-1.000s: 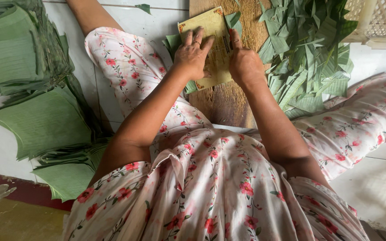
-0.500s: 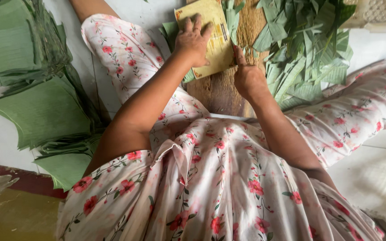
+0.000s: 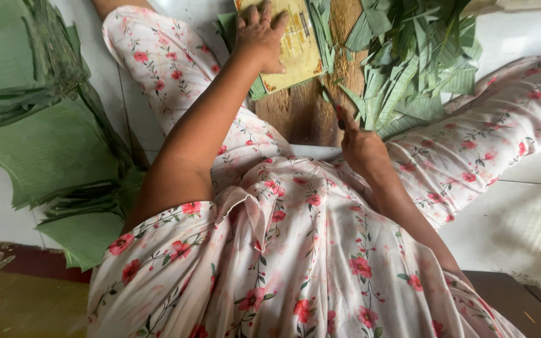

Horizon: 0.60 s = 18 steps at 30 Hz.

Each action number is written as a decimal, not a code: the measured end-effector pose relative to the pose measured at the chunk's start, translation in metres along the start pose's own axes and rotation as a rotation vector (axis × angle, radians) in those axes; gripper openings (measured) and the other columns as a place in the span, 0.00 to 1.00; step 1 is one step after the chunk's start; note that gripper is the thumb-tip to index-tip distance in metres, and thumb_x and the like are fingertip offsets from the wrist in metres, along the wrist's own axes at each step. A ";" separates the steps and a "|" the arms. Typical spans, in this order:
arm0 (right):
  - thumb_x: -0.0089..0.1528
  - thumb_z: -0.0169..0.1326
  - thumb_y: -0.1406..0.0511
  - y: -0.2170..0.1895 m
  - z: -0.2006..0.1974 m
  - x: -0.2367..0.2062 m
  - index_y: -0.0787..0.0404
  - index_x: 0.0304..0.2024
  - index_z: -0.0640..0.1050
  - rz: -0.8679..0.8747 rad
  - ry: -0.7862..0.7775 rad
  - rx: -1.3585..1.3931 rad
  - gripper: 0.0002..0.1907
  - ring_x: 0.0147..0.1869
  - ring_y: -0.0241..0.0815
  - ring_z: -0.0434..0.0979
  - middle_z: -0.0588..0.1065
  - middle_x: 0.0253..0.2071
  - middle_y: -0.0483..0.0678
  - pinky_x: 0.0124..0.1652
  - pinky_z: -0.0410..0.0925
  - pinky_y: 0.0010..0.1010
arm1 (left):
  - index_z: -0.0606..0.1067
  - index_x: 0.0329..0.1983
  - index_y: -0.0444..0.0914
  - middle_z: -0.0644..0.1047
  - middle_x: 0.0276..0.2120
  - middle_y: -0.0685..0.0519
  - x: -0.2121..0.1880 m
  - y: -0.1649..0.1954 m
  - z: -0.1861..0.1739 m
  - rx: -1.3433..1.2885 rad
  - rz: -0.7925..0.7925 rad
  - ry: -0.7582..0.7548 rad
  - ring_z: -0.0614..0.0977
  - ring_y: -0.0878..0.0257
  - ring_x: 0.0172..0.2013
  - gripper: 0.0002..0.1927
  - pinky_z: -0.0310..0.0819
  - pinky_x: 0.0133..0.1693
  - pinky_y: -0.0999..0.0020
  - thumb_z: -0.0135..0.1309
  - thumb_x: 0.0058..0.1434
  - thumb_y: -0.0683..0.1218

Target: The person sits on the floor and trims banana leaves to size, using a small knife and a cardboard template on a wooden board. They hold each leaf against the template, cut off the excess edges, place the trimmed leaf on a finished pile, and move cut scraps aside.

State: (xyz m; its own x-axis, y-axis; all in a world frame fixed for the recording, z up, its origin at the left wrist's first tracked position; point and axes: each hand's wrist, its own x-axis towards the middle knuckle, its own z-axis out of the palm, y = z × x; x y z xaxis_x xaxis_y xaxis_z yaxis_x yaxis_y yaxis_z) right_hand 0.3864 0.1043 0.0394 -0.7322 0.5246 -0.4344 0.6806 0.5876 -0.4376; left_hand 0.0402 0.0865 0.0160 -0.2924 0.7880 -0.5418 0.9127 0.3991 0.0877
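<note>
My left hand presses flat, fingers spread, on the yellow card at the top middle of the frame, and the card lies on a stack of green leaves over the wooden board. A second ago my right hand was up beside the card; now it is drawn back to the lower end of the board, its grip closed around a small knife whose blade points toward the card. To me this looks like one cut finished. Cut leaf strips lie in a heap at upper right, whole folded leaves at left on the floor. A basket shows at the top right corner, and I cannot see inside it.
</note>
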 end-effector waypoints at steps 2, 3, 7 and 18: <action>0.67 0.47 0.64 0.008 -0.018 -0.010 0.45 0.77 0.54 0.034 -0.003 0.006 0.36 0.36 0.68 0.80 0.79 0.38 0.65 0.41 0.72 0.58 | 0.48 0.78 0.50 0.48 0.76 0.39 -0.007 -0.008 0.002 -0.073 0.017 0.095 0.48 0.36 0.73 0.67 0.40 0.67 0.30 0.74 0.39 0.65; 0.68 0.46 0.64 0.011 -0.025 -0.014 0.44 0.77 0.54 0.046 -0.005 0.011 0.35 0.36 0.68 0.80 0.80 0.39 0.65 0.40 0.72 0.58 | 0.48 0.78 0.48 0.49 0.75 0.40 -0.012 -0.014 0.006 -0.121 0.021 0.173 0.49 0.38 0.73 0.68 0.40 0.67 0.31 0.74 0.39 0.64; 0.68 0.49 0.61 0.013 -0.033 -0.020 0.49 0.76 0.60 -0.094 0.121 -0.048 0.32 0.41 0.63 0.79 0.79 0.46 0.60 0.40 0.72 0.54 | 0.48 0.79 0.41 0.52 0.76 0.37 -0.037 -0.043 0.042 -0.508 -0.069 0.706 0.53 0.42 0.75 0.65 0.49 0.73 0.45 0.77 0.51 0.65; 0.66 0.60 0.61 -0.032 -0.014 0.044 0.55 0.57 0.78 -0.458 0.374 -0.111 0.18 0.65 0.58 0.73 0.72 0.64 0.56 0.59 0.69 0.47 | 0.71 0.64 0.33 0.77 0.60 0.46 -0.056 -0.056 0.088 -1.971 -0.409 0.310 0.72 0.53 0.62 0.37 0.65 0.60 0.53 0.67 0.53 0.52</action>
State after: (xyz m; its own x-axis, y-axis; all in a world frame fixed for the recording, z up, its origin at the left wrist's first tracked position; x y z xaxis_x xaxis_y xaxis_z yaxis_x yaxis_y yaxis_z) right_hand 0.3322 0.1176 0.0450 -0.9234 0.3723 0.0939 0.3019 0.8551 -0.4214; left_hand 0.0300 -0.0211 -0.0323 -0.5828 0.4906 -0.6478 -0.6287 0.2329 0.7419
